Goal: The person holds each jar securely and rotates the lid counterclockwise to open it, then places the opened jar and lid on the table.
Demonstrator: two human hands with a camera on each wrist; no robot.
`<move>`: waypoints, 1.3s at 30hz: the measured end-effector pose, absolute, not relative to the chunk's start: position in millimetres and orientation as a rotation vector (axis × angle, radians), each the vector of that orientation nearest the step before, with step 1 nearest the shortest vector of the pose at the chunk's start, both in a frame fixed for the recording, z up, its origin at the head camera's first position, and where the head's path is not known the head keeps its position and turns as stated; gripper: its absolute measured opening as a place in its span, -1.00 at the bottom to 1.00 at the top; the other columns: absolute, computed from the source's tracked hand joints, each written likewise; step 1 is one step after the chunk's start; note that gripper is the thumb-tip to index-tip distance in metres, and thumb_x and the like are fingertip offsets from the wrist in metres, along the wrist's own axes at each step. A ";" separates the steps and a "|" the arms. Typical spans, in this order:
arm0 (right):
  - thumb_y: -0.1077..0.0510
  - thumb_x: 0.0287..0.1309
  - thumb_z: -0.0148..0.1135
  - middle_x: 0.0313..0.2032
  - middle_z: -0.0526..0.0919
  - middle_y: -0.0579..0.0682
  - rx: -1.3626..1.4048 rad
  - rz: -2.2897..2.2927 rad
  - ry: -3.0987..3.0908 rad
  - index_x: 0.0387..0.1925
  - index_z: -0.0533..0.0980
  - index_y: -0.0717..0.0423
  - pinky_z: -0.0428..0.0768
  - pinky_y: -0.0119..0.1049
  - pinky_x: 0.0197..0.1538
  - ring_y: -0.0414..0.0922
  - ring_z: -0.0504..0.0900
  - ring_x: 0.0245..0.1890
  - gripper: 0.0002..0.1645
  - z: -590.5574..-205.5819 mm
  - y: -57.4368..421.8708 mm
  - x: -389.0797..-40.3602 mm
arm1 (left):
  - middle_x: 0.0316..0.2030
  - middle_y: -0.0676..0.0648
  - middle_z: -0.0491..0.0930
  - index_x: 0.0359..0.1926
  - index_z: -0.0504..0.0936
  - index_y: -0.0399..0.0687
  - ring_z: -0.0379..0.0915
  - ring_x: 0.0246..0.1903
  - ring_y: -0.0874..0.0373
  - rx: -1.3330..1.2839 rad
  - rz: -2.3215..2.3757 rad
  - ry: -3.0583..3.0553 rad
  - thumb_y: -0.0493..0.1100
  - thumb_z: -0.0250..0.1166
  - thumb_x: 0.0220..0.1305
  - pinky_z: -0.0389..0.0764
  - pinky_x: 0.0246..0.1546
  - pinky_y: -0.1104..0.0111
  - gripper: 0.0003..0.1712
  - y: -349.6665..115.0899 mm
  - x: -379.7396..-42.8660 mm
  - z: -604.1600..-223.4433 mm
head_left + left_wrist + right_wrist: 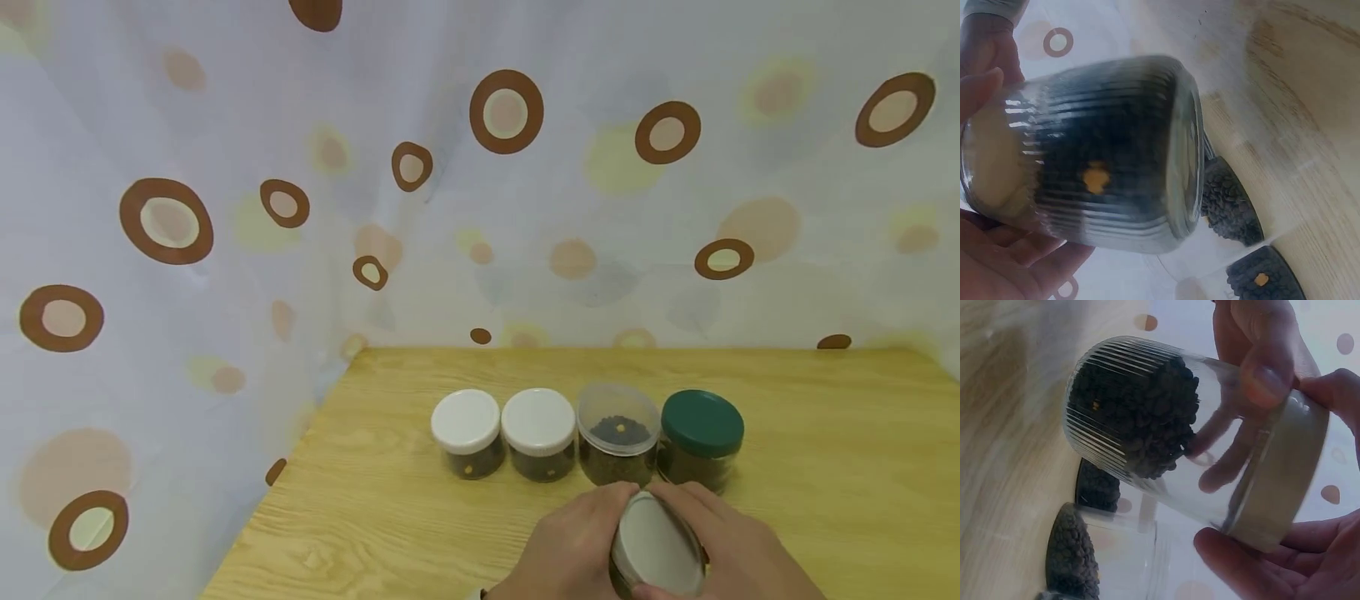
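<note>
A ribbed glass jar (1110, 144), partly filled with small black bean-like pieces and showing a small yellow-orange spot, is held at the front of the table. Its pale beige lid (660, 546) shows between the hands in the head view. My left hand (573, 542) grips the jar from the left; in the right wrist view its thumb and fingers lie round the clear glass. From the right, my right hand (742, 542) holds the jar at its lid, with thumb and fingers on opposite sides in the right wrist view. The lid is on the jar.
Behind the hands stand two white-lidded jars (465, 421), (538, 421), a jar with a translucent top (618, 412) and a green-lidded jar (702, 423), in a row. All hold dark contents. A wooden table (375, 517) meets a patterned curtain (420, 83) behind.
</note>
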State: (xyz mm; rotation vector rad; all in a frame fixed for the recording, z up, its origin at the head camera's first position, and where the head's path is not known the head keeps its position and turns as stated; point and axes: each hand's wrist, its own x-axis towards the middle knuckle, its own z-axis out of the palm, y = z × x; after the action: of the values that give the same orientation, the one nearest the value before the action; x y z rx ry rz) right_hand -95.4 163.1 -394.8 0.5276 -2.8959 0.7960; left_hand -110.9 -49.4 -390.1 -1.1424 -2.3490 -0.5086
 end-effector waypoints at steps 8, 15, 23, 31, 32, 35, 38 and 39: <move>-0.26 -0.39 0.65 -0.06 0.54 -0.20 0.485 0.871 -2.678 0.17 0.49 -0.11 0.44 -0.47 -0.47 -0.54 0.40 -0.39 -0.02 -394.0 162.2 -86.8 | 0.24 0.06 0.50 0.46 0.19 0.03 0.48 0.18 0.28 -1.172 -0.694 -2.622 0.26 0.45 0.06 0.52 0.16 0.49 0.05 -51.9 -110.3 -393.9; -0.13 -0.48 0.72 -0.02 0.59 -0.09 0.466 0.951 -2.581 0.15 0.49 -0.12 0.52 -0.47 -0.50 -0.55 0.45 -0.27 0.00 -387.4 167.0 -83.9 | 0.28 0.03 0.47 0.49 0.15 0.02 0.44 0.23 0.26 -1.186 -0.751 -2.739 0.25 0.43 0.10 0.53 0.15 0.46 0.05 -60.0 -115.7 -400.9; -0.20 -0.39 0.68 0.00 0.51 -0.17 0.578 0.898 -2.616 0.24 0.40 -0.16 0.50 -0.47 -0.44 -0.52 0.43 -0.27 0.06 -393.8 169.6 -90.0 | 0.14 0.16 0.55 0.34 0.33 0.14 0.49 0.09 0.38 -1.089 -0.820 -2.672 0.27 0.50 -0.02 0.53 0.07 0.53 -0.06 -63.6 -115.9 -406.2; -0.34 -0.04 0.44 0.12 0.49 -0.06 0.539 0.844 -2.920 0.41 0.23 -0.08 0.48 -0.45 -0.43 -0.46 0.47 -0.30 0.06 -380.0 170.9 -96.3 | 0.06 0.06 0.61 0.32 0.36 0.00 0.57 0.01 0.28 -1.016 -0.614 -2.457 0.35 0.54 -0.15 0.59 -0.01 0.48 0.06 -66.8 -116.4 -403.8; -0.38 -0.01 0.41 0.13 0.49 -0.03 0.519 0.818 -2.980 0.42 0.23 -0.04 0.47 -0.44 -0.43 -0.43 0.48 -0.31 0.07 -378.1 171.3 -98.0 | 0.04 0.04 0.62 0.31 0.37 -0.03 0.59 -0.01 0.26 -1.006 -0.559 -2.423 0.37 0.55 -0.20 0.60 -0.02 0.46 0.10 -66.6 -116.8 -404.4; -0.46 0.00 0.33 0.10 0.53 -0.04 0.446 0.749 -3.110 0.40 0.26 0.06 0.46 -0.42 -0.42 -0.39 0.49 -0.33 0.10 -374.4 169.9 -100.8 | 0.00 0.02 0.64 0.29 0.40 -0.08 0.61 -0.04 0.24 -0.981 -0.444 -2.364 0.39 0.58 -0.31 0.62 -0.04 0.43 0.17 -65.7 -116.8 -408.0; -0.48 -0.07 0.36 0.02 0.54 -0.12 0.418 0.749 -3.103 0.34 0.35 0.06 0.46 -0.44 -0.41 -0.45 0.46 -0.35 0.07 -375.8 166.0 -98.3 | -0.04 0.05 0.65 0.24 0.44 -0.06 0.62 -0.08 0.26 -0.977 -0.399 -2.353 0.37 0.59 -0.33 0.61 -0.07 0.47 0.12 -65.9 -115.8 -412.5; -0.47 -0.08 0.38 0.00 0.53 -0.13 0.417 0.752 -3.080 0.32 0.38 0.05 0.46 -0.44 -0.41 -0.47 0.44 -0.35 0.06 -377.2 164.6 -96.7 | -0.05 0.06 0.65 0.22 0.45 -0.04 0.62 -0.09 0.27 -0.977 -0.409 -2.354 0.35 0.60 -0.32 0.61 -0.08 0.49 0.08 -65.9 -115.3 -413.8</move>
State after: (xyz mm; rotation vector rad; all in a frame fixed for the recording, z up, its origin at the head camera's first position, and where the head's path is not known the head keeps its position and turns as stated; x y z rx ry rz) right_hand -96.7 164.6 -377.2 0.4171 -3.0804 0.7525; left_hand -115.3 -65.9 -413.8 -0.9771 -2.3538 -0.4094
